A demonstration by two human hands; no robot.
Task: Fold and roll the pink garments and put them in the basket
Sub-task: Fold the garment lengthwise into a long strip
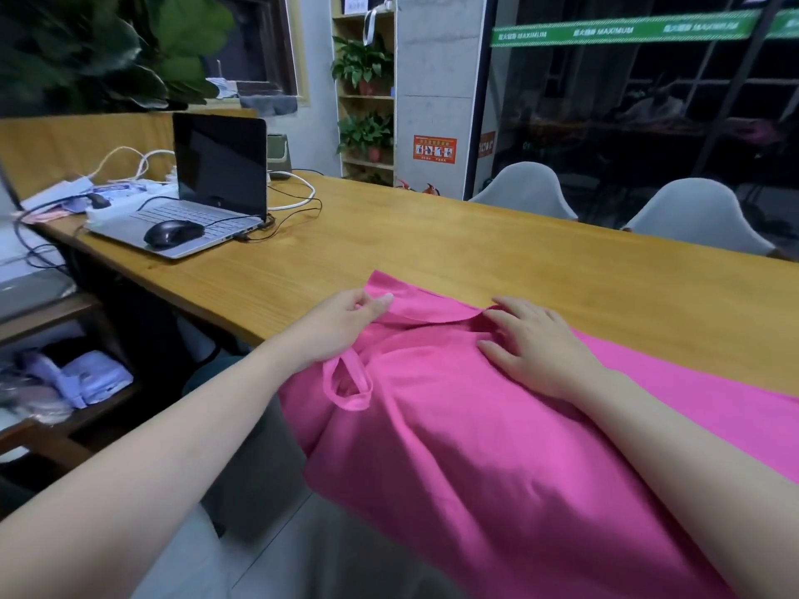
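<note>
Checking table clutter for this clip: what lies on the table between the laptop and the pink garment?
Nothing: in the head view, the stretch of wooden table between the laptop and the pink garment is bare wood.

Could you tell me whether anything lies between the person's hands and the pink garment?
Nothing does: the left hand already pinches the pink garment at its far edge, and the right hand rests flat on it. No basket is in view.
</note>
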